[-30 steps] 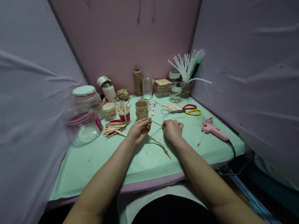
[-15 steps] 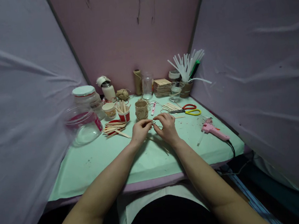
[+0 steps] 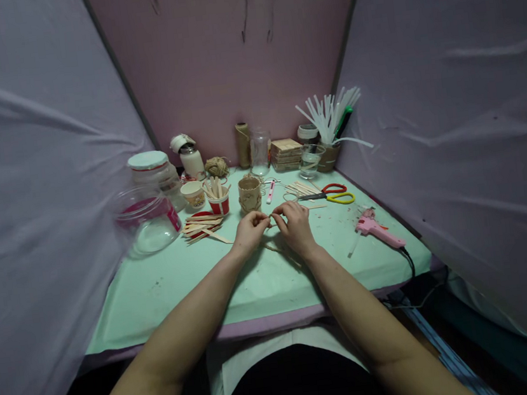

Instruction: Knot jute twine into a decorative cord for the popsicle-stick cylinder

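My left hand point(image 3: 251, 231) and my right hand point(image 3: 294, 222) meet over the middle of the table, fingertips pinched close together. Between them runs a thin piece of twine point(image 3: 275, 245), which both hands grip. Its loose length trails down onto the cloth below my right hand. Most of the part at the fingertips is hidden by my fingers. Just beyond my hands stands a small twine-covered cup point(image 3: 249, 193) with a braided rim. Scissors point(image 3: 330, 195) with one red and one yellow handle lie to the right of my right hand.
Left are a clear jar point(image 3: 149, 227), wooden sticks point(image 3: 202, 226) and a red cup of sticks point(image 3: 219, 203). Right lies a pink glue gun point(image 3: 379, 231) with a cord. Along the back are a twine ball point(image 3: 216, 167), a twine spool point(image 3: 243, 145) and a pot of white glue sticks point(image 3: 329, 156).
The small loop of twine seen between my fingertips is now mostly covered. My fingers have drawn closer together, and the trailing twine has shifted slightly.
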Demonstrator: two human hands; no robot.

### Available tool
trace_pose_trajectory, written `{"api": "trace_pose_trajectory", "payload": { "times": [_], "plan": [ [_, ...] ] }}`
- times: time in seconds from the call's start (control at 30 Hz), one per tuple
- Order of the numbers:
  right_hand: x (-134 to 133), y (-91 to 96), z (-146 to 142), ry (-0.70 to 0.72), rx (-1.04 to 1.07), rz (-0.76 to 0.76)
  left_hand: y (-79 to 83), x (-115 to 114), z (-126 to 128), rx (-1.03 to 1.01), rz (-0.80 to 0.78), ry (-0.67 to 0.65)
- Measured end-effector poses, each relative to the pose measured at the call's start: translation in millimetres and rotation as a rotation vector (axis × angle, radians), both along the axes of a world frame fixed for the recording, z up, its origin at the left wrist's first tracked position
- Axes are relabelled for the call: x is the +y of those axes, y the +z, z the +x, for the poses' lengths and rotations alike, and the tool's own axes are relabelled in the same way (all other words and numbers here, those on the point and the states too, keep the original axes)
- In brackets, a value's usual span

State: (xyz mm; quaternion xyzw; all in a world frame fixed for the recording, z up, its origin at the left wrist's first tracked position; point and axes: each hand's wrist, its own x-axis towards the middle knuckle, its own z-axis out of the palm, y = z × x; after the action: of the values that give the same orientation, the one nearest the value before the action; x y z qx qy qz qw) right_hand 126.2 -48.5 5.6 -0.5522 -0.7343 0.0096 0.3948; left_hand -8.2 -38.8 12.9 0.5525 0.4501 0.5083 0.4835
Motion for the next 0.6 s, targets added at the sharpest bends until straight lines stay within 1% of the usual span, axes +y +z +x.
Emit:
{"api": "trace_pose_trajectory", "payload": {
  "times": [0.2,0.33,0.5,0.6],
  "plan": [
    [2.5,-5.2,-0.7,-0.002,0.078,0.013,2.2,1.1,-2.0,0.008,-0.023,-0.041],
    [4.2,-6.8,-1.1,0.018,0.162,0.002,1.5,3.6,-3.8,0.011,-0.029,-0.025],
    [5.2,-3.4,-1.9,0.054,0.285,-0.087,0.3,3.4,-4.4,0.060,0.021,0.000],
    [6.1,-3.1,-2.0,0.096,0.369,-0.103,-1.6,2.6,-4.5,0.104,0.063,0.014]
  ]
}}
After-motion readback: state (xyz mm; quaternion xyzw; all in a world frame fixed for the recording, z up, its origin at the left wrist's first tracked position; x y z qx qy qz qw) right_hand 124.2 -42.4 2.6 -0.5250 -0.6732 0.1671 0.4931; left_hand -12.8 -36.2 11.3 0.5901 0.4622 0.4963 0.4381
